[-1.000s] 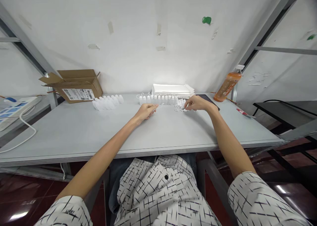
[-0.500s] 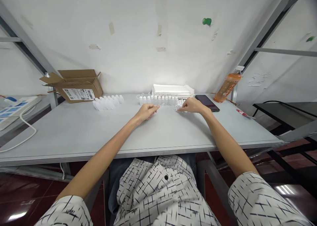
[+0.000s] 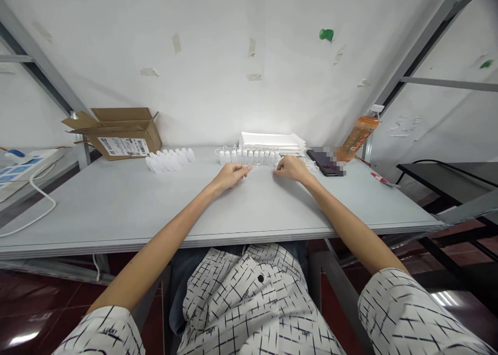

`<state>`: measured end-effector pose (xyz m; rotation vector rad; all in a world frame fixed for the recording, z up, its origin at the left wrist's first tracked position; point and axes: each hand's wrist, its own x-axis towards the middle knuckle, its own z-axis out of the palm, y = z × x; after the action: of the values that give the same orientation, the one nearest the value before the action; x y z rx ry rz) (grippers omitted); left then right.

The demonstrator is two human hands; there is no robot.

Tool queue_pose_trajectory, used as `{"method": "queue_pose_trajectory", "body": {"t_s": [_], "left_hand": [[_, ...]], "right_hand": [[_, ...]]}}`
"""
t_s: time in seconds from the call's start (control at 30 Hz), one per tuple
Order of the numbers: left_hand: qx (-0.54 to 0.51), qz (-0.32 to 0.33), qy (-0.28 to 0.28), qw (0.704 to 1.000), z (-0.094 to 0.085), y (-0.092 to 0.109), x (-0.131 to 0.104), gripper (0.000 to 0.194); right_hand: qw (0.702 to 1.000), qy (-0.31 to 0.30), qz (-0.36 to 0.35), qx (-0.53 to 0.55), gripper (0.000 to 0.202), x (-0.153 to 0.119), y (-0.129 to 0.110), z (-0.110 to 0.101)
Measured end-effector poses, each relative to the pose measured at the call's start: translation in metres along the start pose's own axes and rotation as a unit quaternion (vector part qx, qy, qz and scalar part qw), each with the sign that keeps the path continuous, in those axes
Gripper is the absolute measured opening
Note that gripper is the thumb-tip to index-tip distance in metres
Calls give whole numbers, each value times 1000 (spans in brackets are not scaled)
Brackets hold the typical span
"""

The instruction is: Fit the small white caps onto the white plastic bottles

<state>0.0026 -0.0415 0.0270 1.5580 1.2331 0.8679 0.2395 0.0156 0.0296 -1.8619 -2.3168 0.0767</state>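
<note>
My left hand [image 3: 230, 176] rests just above the table, thumb and fingers pressed together; whatever is in the pinch is too small to make out. To its right, my right hand [image 3: 291, 169] is curled with fingertips down at the tabletop, and what they grip is hidden. A pile of small white looped pieces [image 3: 312, 165] shows partly behind that hand. Behind both hands stands a row of small white cylinders with thin loops on top [image 3: 244, 158]. Farther left lie several translucent white teardrop-shaped pieces [image 3: 168, 161] in rows.
An open cardboard box [image 3: 120, 137] stands at the back left. A stack of white sheets [image 3: 272, 139] lies against the wall. At the right are a dark phone [image 3: 324, 163] and a bottle of orange drink [image 3: 360, 134]. A white power strip [image 3: 27, 171] sits at far left.
My right hand has shifted a little left, off the pile of looped pieces, toward my left hand. My left hand has stayed in place.
</note>
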Motion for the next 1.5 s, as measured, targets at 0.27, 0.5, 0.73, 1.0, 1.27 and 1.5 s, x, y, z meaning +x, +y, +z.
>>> {"method": "queue_pose_trajectory", "body": {"t_s": [0.27,0.5,0.73,1.0,1.27,1.5], "left_hand": [[0,13,-8,1000,-1,-3,2,39],[1,16,-11,1000,-2,-4,3,39],[10,17,-15,1000,-2,-4,3,39],[18,20,-21,999,-2,-4,2,39],[14,30,-23,999,-3,-4,3,39],[17,24,-25,999,-3,-3,2,40]], "right_hand": [[985,-23,31,170,7,-2,8,-8],[925,3,106,366,15,-6,28,-34],[890,54,122,436,19,-7,55,-44],[931,80,172,313,22,-4,81,-45],[978,49,175,100,8,2,88,-36],[977,65,37,201,22,-2,67,-36]]}}
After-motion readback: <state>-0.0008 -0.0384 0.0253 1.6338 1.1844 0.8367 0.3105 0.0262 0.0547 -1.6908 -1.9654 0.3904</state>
